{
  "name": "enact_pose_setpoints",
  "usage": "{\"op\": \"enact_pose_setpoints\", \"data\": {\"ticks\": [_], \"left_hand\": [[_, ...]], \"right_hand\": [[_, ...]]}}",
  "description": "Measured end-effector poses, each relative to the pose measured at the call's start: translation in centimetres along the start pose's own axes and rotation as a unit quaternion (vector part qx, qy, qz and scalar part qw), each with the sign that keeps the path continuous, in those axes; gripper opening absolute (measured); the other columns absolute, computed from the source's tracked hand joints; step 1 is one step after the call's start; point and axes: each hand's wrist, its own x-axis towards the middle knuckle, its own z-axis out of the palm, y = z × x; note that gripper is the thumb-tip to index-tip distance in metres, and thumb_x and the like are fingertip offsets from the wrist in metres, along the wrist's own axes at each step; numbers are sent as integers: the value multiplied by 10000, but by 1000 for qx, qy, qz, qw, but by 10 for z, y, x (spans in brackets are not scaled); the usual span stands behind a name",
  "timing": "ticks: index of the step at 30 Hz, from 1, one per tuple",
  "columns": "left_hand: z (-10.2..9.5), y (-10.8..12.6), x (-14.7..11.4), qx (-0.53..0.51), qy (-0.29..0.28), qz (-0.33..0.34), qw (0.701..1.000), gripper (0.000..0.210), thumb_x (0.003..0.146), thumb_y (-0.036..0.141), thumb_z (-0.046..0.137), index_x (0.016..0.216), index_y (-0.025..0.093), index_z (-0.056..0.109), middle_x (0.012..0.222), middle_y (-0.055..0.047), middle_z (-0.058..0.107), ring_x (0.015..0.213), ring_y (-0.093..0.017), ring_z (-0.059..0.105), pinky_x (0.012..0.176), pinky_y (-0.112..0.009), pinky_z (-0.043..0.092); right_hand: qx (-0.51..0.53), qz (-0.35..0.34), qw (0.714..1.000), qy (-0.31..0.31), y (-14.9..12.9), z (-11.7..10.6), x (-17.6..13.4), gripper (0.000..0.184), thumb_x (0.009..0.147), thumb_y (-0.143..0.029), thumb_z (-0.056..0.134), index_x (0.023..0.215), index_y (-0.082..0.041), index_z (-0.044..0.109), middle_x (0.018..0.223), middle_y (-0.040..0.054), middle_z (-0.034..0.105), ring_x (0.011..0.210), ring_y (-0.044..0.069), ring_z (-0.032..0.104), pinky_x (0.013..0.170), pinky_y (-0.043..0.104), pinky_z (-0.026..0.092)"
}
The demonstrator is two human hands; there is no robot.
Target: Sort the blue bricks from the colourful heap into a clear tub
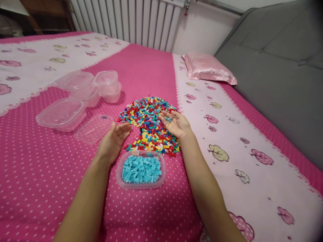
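Observation:
A mixed heap of small toy building bricks (148, 112) in red, yellow, blue, green and white lies on the pink bedspread. In front of it stands a clear plastic container (163, 173) filled with light blue bricks (141, 169). My right hand (178, 124) is over the heap's right side, palm turned up and fingers slightly curled, holding a few light blue bricks (168, 119). Left of the heap, my left hand (114, 139) is open, with its fingers stretched towards the pile and nothing in them. A clear lid (93, 129) lies flat just beyond that hand.
Several clear lidded containers, including a large one (62, 114) and a small stack (107, 84), stand at the left on the bedspread (151, 74). A pink satin pillow (208, 67) rests by the grey headboard (275, 57). A white radiator (131, 23) is behind the bed.

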Motion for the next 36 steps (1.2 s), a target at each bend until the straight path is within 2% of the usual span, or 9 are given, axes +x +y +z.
{"op": "enact_pose_setpoints", "data": {"ticks": [4,8,13,17,22,26,29,32,36], "left_hand": [[0,-1,1,-2,-3,2,1000,440,912,469,453,813,149,739,892,-71,736,980,-184,639,934,-282,452],[-1,-2,1,-4,-9,4,1000,463,936,447,409,814,147,740,882,-73,734,958,-178,644,923,-277,453],[0,-3,2,-3,-9,7,1000,446,927,450,430,810,150,739,861,-69,730,936,-175,649,924,-279,448],[0,-3,2,-5,-3,5,1000,435,925,441,436,792,154,735,848,-67,729,935,-174,648,929,-284,446],[0,-3,2,-5,-1,6,1000,440,923,450,442,796,147,735,855,-71,729,931,-176,648,915,-277,453],[0,-3,2,-9,0,4,1000,454,943,421,406,801,142,735,844,-72,726,921,-174,652,921,-280,452],[0,-4,2,-11,0,5,1000,457,948,415,400,792,144,733,838,-71,725,919,-173,654,925,-282,451],[0,-4,3,-11,0,4,1000,480,958,412,373,798,138,733,848,-76,724,920,-171,654,920,-280,453],[0,-3,2,-10,4,1,1000,487,963,405,363,806,131,733,852,-80,723,913,-169,654,922,-281,450]], "right_hand": [[-24,-1,1000,2,0,0,2,124,872,-126,499,806,-144,602,687,15,646,641,89,628,594,150,556],[-85,-28,996,9,3,-2,2,139,852,-69,524,790,-125,636,535,-53,511,435,23,449,382,82,379],[-148,-66,987,-11,7,-4,3,103,845,-89,556,801,-116,645,506,-91,407,371,-4,330,298,90,191],[-163,-61,985,-4,9,-3,2,131,876,-124,532,816,-113,648,516,-86,431,371,-7,342,306,88,206],[-168,-50,985,0,11,-2,4,154,894,-139,530,791,-119,643,568,-45,543,434,15,477,355,91,327],[-115,-35,993,6,10,-2,8,290,959,-246,447,760,-133,625,639,14,631,589,68,613,514,120,500],[-85,-19,996,-3,7,-2,8,296,964,-262,428,763,-151,615,676,30,660,676,99,649,607,154,550],[-96,-12,995,-3,7,-2,6,240,935,-212,474,762,-144,625,640,9,636,598,75,608,559,135,522],[-184,-61,981,4,13,-4,6,82,818,-108,586,775,-135,650,548,-63,535,436,23,442,395,110,346]]}}
